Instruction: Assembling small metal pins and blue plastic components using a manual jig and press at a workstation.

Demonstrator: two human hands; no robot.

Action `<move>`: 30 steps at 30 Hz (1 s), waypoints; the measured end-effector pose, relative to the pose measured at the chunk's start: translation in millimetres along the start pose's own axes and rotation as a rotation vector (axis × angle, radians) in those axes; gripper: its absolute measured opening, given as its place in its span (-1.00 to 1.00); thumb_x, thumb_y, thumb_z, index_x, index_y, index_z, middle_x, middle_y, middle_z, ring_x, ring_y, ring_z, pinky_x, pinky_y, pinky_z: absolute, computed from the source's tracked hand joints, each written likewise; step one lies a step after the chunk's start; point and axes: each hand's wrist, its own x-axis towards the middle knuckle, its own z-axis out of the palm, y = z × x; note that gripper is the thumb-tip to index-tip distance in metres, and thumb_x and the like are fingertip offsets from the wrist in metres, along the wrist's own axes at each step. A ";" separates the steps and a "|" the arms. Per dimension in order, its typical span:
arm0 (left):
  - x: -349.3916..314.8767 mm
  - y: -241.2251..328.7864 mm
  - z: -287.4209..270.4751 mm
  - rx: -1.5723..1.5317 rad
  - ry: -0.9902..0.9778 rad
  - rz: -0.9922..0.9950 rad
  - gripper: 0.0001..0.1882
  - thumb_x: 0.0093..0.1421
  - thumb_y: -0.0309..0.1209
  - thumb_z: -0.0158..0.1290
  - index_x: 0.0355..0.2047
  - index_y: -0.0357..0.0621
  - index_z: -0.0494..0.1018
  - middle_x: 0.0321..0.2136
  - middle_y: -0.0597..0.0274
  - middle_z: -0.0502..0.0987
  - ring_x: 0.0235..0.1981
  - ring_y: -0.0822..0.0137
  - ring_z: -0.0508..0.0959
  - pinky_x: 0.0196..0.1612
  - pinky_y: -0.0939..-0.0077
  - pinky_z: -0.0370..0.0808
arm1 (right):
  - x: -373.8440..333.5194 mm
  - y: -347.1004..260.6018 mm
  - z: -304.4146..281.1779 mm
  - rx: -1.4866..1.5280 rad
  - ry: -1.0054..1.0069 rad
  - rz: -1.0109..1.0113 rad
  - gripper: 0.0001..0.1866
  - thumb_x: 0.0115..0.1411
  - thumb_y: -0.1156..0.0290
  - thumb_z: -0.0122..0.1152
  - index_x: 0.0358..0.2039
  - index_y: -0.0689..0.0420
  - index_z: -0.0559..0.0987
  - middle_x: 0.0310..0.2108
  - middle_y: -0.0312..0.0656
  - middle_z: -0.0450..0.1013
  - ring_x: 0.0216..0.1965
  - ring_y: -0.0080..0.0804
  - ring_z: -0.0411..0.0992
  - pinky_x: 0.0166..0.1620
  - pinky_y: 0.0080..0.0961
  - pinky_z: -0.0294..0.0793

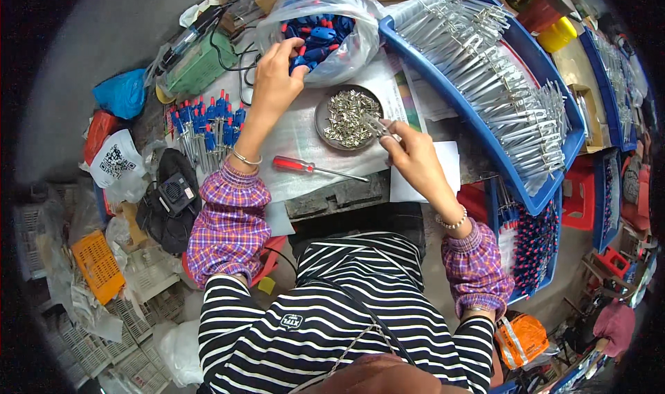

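We note left hand (273, 75) reaching into clear bag (357, 65) of blue handles (322, 33), grip unclear; right hand (415, 155) pinching shiny piece (375, 124) at bowl (318, 122); white bag (118, 160) code-printed; screwdriver (294, 164) near table edge (338, 196).

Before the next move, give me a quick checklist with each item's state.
1. Left hand at the mouth of the bag: ok.
2. Blue part gripped by that hand: cannot tell; its fingertips are among the parts.
3. Right hand holding the silvery piece: ok, pinched at the dish's right edge.
4. Dish stocked with metal bits: ok, plenty inside.
5. Screwdriver away from both hands: ok, lying on the table.
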 end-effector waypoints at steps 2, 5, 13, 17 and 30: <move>-2.0 0.3 -1.9 -0.021 -0.031 -0.023 -0.53 -0.11 -0.59 0.16 -0.10 -0.15 0.43 -0.43 0.18 0.48 -0.50 0.39 0.45 -0.39 0.53 0.41 | 4.5 2.6 5.5 -0.066 -0.005 -0.027 -0.76 0.16 0.43 0.10 -0.18 0.26 0.51 -0.69 -0.16 0.41 -0.66 -0.51 0.42 -0.54 -0.55 0.34; -8.5 6.1 -9.0 -0.159 -0.053 -0.100 -0.54 -0.08 -0.60 0.15 -0.09 -0.13 0.43 -0.41 0.28 0.48 -0.46 0.47 0.44 -0.36 0.59 0.41 | 4.3 -3.7 16.0 -0.054 -0.053 -0.066 -0.76 0.16 0.43 0.10 -0.18 0.27 0.50 -0.68 -0.15 0.42 -0.67 -0.51 0.42 -0.54 -0.54 0.34; -59.4 44.4 -19.4 -1.237 -0.473 -0.488 -0.70 0.09 -0.49 0.13 -0.14 -0.22 0.44 -0.28 0.32 0.49 -0.25 0.51 0.47 -0.17 0.61 0.41 | -38.9 -15.7 10.8 0.465 -0.149 0.274 -0.83 0.24 0.40 0.03 -0.44 0.22 0.45 -0.56 -0.31 0.46 -0.58 -0.70 0.27 -0.47 -0.73 0.27; -83.9 56.3 -8.3 -1.255 -0.619 -0.636 -0.79 0.16 -0.42 0.10 -0.22 -0.26 0.50 -0.34 0.27 0.54 -0.36 0.50 0.53 -0.30 0.65 0.50 | -70.6 -8.0 13.6 0.525 -0.153 0.362 -0.80 0.26 0.37 0.01 -0.46 0.19 0.45 -0.56 -0.34 0.45 -0.56 -0.71 0.26 -0.45 -0.77 0.26; -98.8 61.2 -1.1 -1.308 -0.624 -0.725 -0.73 0.20 -0.28 0.07 -0.22 -0.24 0.48 -0.36 0.26 0.52 -0.38 0.48 0.53 -0.33 0.62 0.53 | -86.6 -2.9 21.7 0.591 -0.164 0.420 -0.80 0.21 0.41 0.08 -0.46 0.27 0.51 -0.63 -0.33 0.44 -0.64 -0.73 0.28 -0.56 -0.76 0.27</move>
